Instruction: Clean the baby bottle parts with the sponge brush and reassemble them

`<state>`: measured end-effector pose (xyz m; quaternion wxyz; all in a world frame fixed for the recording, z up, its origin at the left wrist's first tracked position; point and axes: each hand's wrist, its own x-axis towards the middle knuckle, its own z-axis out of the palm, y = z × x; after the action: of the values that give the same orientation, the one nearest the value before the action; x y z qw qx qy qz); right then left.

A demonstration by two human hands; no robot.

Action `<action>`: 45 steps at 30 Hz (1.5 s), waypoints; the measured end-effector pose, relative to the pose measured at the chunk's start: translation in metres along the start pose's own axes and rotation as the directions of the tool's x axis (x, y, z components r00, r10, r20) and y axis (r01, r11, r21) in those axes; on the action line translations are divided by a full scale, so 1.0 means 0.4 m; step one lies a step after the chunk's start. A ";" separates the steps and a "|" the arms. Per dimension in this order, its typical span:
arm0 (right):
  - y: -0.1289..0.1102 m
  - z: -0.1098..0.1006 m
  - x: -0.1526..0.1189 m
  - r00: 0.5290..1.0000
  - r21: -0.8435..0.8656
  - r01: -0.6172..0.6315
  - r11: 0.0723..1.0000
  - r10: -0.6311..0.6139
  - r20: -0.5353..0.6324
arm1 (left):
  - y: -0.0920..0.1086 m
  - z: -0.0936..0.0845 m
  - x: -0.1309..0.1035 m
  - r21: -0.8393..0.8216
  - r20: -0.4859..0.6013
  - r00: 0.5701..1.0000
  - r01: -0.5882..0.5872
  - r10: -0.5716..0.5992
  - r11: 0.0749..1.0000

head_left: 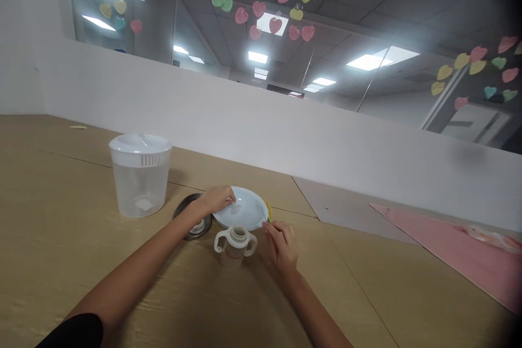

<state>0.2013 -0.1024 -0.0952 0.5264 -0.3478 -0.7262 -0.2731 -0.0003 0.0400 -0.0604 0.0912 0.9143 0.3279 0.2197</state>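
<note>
"Reaching over the shallow, round white plate [253,207], what is the left hand [219,199] doing?"

"Its fingers bend down at the plate's left side. I cannot tell whether they pinch anything; the fingertips are too small to read."

"And the right hand [283,242]?"

"It is at the plate's front right edge, thumb and forefinger close together by the rim. Whether they grasp it or something small, I cannot tell either."

"Where exactly is the plate?"

"On the tan, smooth-topped table [171,299], just behind the translucent, two-handled plastic bottle [233,255]. That stands upright between the forearms, open neck upward, reddish print on its front."

"What lies beside the plate?"

"To its left, a dark-rimmed, round metal dish [207,225] with a small white piece [198,227] inside, partly hidden by the left forearm. Something bright yellow [268,210] shows past the right rim."

"Farther out?"

"A clear, tapered plastic bucket [125,187] with a white rim stands upright beyond the dish, and a flat pink sheet [457,253] lies well apart, far right."
</note>
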 end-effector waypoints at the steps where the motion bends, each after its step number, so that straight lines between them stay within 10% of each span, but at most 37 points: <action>1: 0.003 0.007 -0.006 0.996 0.018 -0.086 0.996 0.086 0.014 | 0.004 0.004 -0.002 0.003 0.014 1.000 0.021 -0.021 1.000; 7: 0.011 0.024 -0.019 0.847 0.122 -0.531 0.839 0.521 0.104 | 0.026 0.024 -0.003 -0.034 0.101 0.994 0.054 -0.051 0.998; 18: 0.045 0.036 -0.032 0.592 0.228 -0.802 0.552 0.783 0.190 | 0.064 -0.052 0.002 -0.204 -0.040 0.999 -0.010 0.002 0.979; 27: 0.049 0.043 -0.038 0.590 0.227 -0.805 0.549 0.782 0.200 | 0.206 -0.180 -0.072 -0.342 -0.119 0.990 -0.118 0.081 0.932; 45: 0.045 0.039 -0.033 0.612 0.202 -0.790 0.578 0.757 0.230 | 0.250 -0.182 -0.090 -0.505 0.258 0.937 -0.078 0.237 0.859</action>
<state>0.2092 -0.0824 -0.1120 0.5926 -0.5660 -0.5621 0.1120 -0.0026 -0.0584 0.0229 0.3503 0.9085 0.1666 0.1553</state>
